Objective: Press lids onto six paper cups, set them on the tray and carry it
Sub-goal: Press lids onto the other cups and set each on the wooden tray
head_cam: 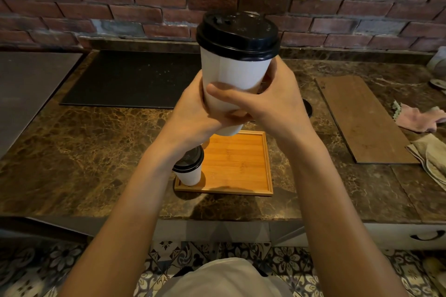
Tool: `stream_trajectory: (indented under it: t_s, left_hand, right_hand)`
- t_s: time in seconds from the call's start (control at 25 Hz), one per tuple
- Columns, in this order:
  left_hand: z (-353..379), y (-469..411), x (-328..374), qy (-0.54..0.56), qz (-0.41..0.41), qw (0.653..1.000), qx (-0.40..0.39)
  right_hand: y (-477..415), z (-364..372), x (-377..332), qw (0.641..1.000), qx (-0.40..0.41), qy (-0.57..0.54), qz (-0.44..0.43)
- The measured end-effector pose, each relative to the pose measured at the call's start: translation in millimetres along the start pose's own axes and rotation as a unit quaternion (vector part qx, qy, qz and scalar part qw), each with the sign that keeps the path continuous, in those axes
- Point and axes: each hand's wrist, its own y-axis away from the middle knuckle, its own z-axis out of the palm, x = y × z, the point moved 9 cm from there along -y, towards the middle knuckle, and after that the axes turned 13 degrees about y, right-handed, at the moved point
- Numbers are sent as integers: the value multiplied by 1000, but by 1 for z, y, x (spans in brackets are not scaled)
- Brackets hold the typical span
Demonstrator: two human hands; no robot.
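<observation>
Above the tray [241, 164], near its 12 o'clock edge, left hand [193, 113] and right hand [272, 103] curl fingers round the lidded cup [231, 75]; best lowered upright, clear of the second cup [189, 171] at 7 o'clock.

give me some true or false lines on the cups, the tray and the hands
1. The left hand and the right hand both hold the raised cup. True.
2. The raised cup has no lid. False: a black lid sits on it.
3. A second cup, lidded, stands in the near-left corner of the tray. True.
4. The tray carries six cups. False: most of its surface is bare.
5. The wooden board lies left of the tray. False: it lies to the right of it, on the counter.
</observation>
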Motion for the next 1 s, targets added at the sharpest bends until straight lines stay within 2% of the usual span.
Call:
stream_trajectory:
  t_s: [0.12, 0.2, 0.4, 0.56, 0.64, 0.8, 1.0]
  left_hand:
    - [-2, 5, -4, 37, -4, 999, -33]
    - [-16, 11, -11, 69, -8, 998, -13]
    - [-96, 31, -47, 84, -7, 977, 196]
    - [-153, 60, -99, -43, -38, 936, 347]
    - [-169, 77, -135, -102, -82, 916, 380]
    - [-173, 96, -205, -177, -174, 904, 347]
    - [-154, 91, -262, -282, -228, 906, 217]
  right_hand:
    - [0, -5, 2, 1000, 18, -20, -14]
    - [1, -13, 7, 999, 41, -26, -18]
    - [1, -21, 42, 997, 66, 38, 2]
    - [9, -9, 90, 996, 46, 63, 42]
    - [15, 1, 117, 994, 41, 66, 74]
    - [26, 26, 160, 991, 42, 53, 119]
    - [30, 63, 206, 985, 26, 51, 164]
